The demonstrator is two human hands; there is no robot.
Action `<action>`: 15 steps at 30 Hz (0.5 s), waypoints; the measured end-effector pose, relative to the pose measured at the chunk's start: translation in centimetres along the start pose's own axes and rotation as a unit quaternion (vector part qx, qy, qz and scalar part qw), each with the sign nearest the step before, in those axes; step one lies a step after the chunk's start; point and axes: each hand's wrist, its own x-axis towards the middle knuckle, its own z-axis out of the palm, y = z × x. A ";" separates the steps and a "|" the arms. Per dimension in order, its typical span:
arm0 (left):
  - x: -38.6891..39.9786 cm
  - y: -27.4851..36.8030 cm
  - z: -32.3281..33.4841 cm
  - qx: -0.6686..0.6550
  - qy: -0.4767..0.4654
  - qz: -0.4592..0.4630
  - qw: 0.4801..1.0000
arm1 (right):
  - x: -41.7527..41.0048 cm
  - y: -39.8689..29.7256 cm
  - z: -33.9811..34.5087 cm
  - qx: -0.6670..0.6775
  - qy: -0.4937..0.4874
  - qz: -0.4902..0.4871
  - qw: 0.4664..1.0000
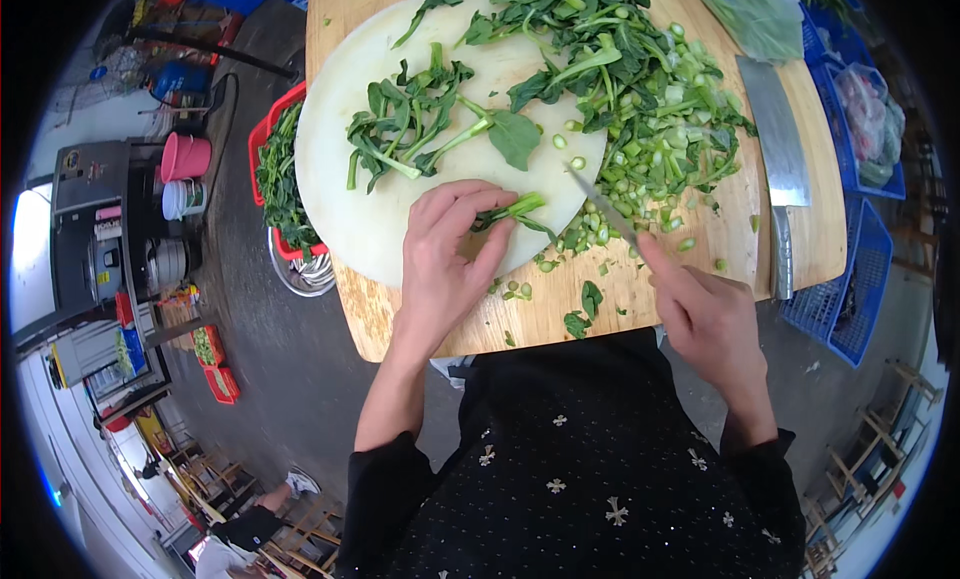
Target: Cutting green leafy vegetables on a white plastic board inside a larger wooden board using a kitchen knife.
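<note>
My left hand (457,237) grips a short bunch of leafy green stems (525,204) near the front edge of a round white cutting board (345,226). In my right hand (697,301) is a knife (607,207), its narrow-looking blade pointing up and left over the board's right edge. Whole leafy stems (420,121) lie on the board behind my left hand. Chopped stem pieces (637,166) and leaves (600,31) are heaped at the right and back, partly off the board. The round board rests on a wooden tabletop (720,241).
A wide cleaver (776,128) lies at the table's right, near a plastic bag of greens (757,16). Blue crates (840,301) stand beyond. Left of the table are a red basket (259,140) of greens and a metal bowl (289,279). A person (251,530) is at lower left.
</note>
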 end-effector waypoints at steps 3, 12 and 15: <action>0.0 0.0 0.3 0.019 -0.002 -0.005 1.000 | 1.6 0.2 0.0 -0.018 -0.049 -0.046 0.998; 1.2 -0.7 -0.7 0.000 -0.037 -0.002 0.999 | 5.2 0.6 -1.2 -0.012 -0.115 -0.116 0.986; 1.2 -0.8 -0.5 -0.004 -0.018 -0.003 1.000 | 5.7 0.9 -1.5 -0.053 -0.144 -0.150 0.977</action>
